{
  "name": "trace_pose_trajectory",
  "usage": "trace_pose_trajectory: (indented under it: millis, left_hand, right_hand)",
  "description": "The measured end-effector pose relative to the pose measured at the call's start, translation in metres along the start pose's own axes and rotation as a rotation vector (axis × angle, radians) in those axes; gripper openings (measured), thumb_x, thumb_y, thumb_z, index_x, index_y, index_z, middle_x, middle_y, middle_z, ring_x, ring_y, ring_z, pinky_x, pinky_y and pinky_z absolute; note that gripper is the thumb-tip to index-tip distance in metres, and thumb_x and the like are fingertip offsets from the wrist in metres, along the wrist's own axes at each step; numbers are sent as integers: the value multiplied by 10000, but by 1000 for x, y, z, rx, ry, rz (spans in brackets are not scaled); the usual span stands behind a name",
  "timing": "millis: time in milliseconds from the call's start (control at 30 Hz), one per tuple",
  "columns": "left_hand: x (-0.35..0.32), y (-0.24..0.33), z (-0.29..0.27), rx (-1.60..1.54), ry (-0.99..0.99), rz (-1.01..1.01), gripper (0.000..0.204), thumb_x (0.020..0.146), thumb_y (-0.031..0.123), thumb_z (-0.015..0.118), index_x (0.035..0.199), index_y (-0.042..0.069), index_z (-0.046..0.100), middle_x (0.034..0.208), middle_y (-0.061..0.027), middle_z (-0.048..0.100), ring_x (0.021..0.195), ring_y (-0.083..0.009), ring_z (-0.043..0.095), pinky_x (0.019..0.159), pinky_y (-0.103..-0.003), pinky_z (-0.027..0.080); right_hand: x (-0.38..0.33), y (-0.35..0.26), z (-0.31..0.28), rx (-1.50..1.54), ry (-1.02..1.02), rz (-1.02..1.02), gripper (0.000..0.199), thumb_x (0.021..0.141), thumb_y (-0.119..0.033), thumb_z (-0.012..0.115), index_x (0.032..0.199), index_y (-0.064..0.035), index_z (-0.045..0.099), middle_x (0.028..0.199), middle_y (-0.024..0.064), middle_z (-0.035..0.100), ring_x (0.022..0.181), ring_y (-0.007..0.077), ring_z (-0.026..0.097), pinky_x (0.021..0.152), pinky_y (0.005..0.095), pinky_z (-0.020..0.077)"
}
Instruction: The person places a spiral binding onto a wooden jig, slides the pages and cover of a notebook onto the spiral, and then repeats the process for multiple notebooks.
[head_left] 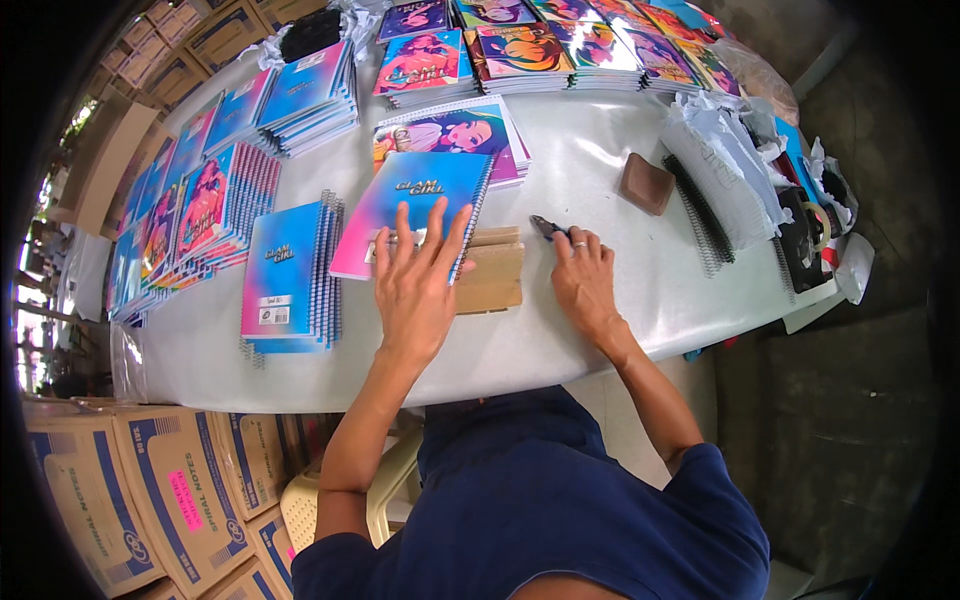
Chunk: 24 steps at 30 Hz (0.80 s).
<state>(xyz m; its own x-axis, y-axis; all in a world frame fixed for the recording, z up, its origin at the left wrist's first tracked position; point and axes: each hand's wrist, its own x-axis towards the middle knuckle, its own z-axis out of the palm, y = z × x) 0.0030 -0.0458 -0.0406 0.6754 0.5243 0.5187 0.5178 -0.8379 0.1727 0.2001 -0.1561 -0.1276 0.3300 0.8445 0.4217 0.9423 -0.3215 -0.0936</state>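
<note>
While pressing down with the left hand (415,285), fingers spread wide, steadies the blue-and-pink spiral notebook (410,205) at centre frame, its lower edge over a brown cardboard slab (492,275). Rests the right hand (583,280), fingers curled, at a small dark tool (545,228) just right of centre; cannot tell whether pinched. Looks like lining up; calls next for a square, steady cover. Shows, lower left, brown cartons (185,490) with blue print, one bearing a pink rectangular label

Blue-pink spiral notebook (415,205) flat beside dark tool (545,228)
</note>
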Motion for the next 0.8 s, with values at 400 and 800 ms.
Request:
trace_pose_trajectory:
  millis: [400, 800]
  left_hand:
    - [1, -3, -6, -60, 34, -37, 710, 735, -15, 687, 1394, 110, 453, 1385, -83, 511, 1286, -368, 442, 1022, -505, 337]
    - [1, -10, -13, -119, 54, -78, 751, 699, -92, 645, 1401, 63, 426, 1390, -103, 505, 1287, -384, 444, 1007, -488, 365]
  right_hand:
    - [8, -58, -83, 458, 67, -302, 527, 844, -238, 673, 1348, -218, 520, 1050, 84, 512, 850, 232, 526, 711, 364, 452]
    - [22, -64, -93, 414, -12, -377, 527, 806, -185, 703, 1312, -195, 557, 1074, 83, 529, 956, 244, 545, 813, 391, 482]
